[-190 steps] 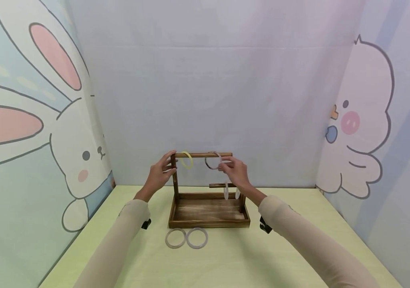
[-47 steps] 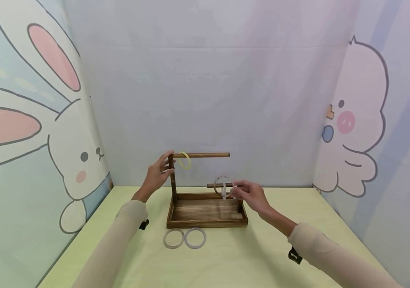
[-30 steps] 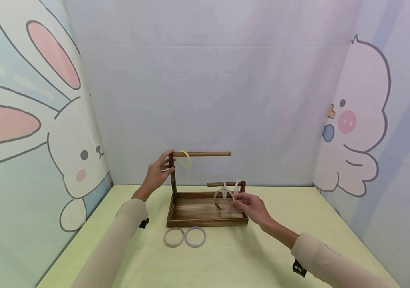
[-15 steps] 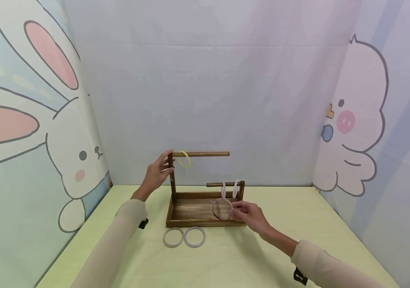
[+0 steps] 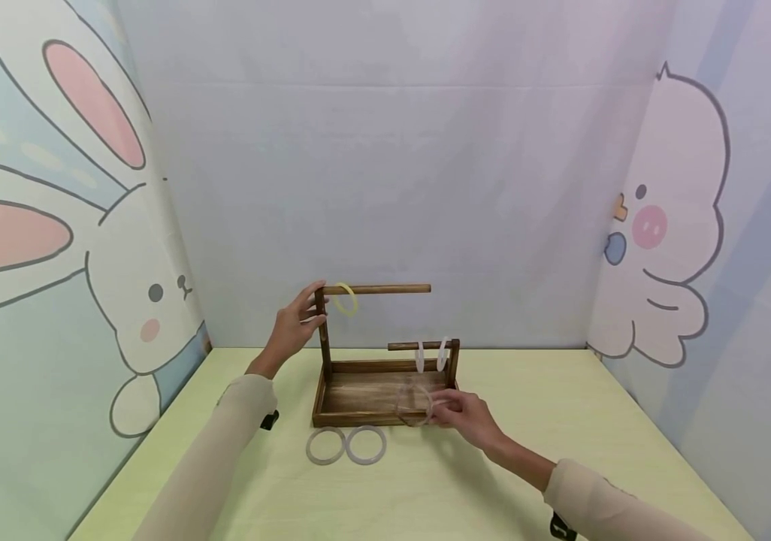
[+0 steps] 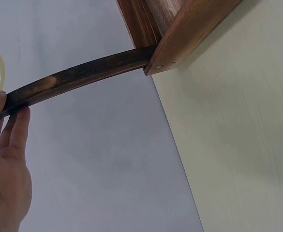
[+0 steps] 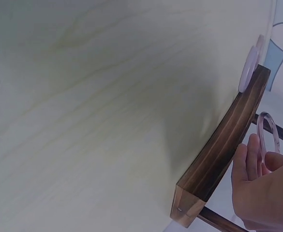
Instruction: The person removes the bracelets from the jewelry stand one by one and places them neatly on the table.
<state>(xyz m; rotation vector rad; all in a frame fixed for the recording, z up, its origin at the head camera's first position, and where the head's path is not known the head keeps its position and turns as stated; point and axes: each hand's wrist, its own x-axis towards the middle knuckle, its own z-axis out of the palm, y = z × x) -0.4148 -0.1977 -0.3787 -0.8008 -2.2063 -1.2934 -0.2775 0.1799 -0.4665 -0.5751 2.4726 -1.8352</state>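
My left hand (image 5: 291,330) grips the top of the left post (image 6: 83,77) of a dark wooden bangle rack, thumb on one side and fingers on the other. Pinched in my right hand (image 5: 470,419) is a clear, faintly pinkish bangle (image 7: 260,129), upright over the front rim of the rack's tray (image 5: 372,421). A yellow bangle (image 5: 355,300) hangs near the left end of the upper bar (image 5: 395,288). Two whitish bangles (image 5: 420,357) hang on the lower bar (image 5: 402,346) at the right.
Two pale bangles lie flat side by side on the table before the tray: a greyish one (image 5: 325,463) at left, a lilac-white one (image 5: 367,463) at right. A grey cloth backdrop (image 5: 385,188) stands behind, with cartoon-printed panels on both sides.
My right hand has taken the clear bangle off the upper bar and brought it down past the lower bar to the tray's front rim. My left hand has stayed on the post.
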